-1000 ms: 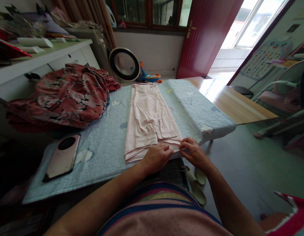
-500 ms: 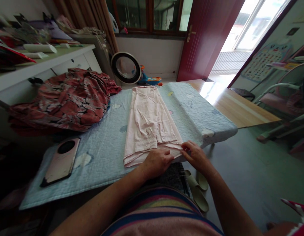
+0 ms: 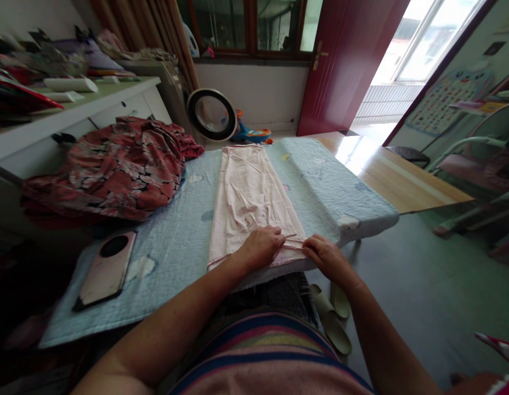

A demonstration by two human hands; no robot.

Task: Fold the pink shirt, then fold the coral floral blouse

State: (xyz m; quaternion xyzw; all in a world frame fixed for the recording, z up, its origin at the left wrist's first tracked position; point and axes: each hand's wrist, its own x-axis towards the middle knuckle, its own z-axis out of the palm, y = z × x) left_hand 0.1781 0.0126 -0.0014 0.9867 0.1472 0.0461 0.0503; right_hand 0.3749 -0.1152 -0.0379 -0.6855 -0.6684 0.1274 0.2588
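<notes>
A pale pink shirt (image 3: 248,192) lies folded into a long strip on the light blue quilted cover (image 3: 176,258), its sleeves laid down along it. My left hand (image 3: 263,247) rests over the near end of the shirt, fingers curled closed on the cloth; it hides the cuffs. At the near right corner my right hand (image 3: 326,255) pinches the shirt's hem between thumb and fingers. A small gap of cloth shows between the two hands.
To the left lie a heap of red floral cloth (image 3: 123,170) and a pink phone (image 3: 106,269). A bare wooden board (image 3: 394,170) extends past the quilt at the far right. Green slippers (image 3: 331,323) are on the floor below the near edge.
My left hand has moved forward from the near hem, up onto the shirt and over its cuffs. The right hand stays at the corner, almost unmoved.
</notes>
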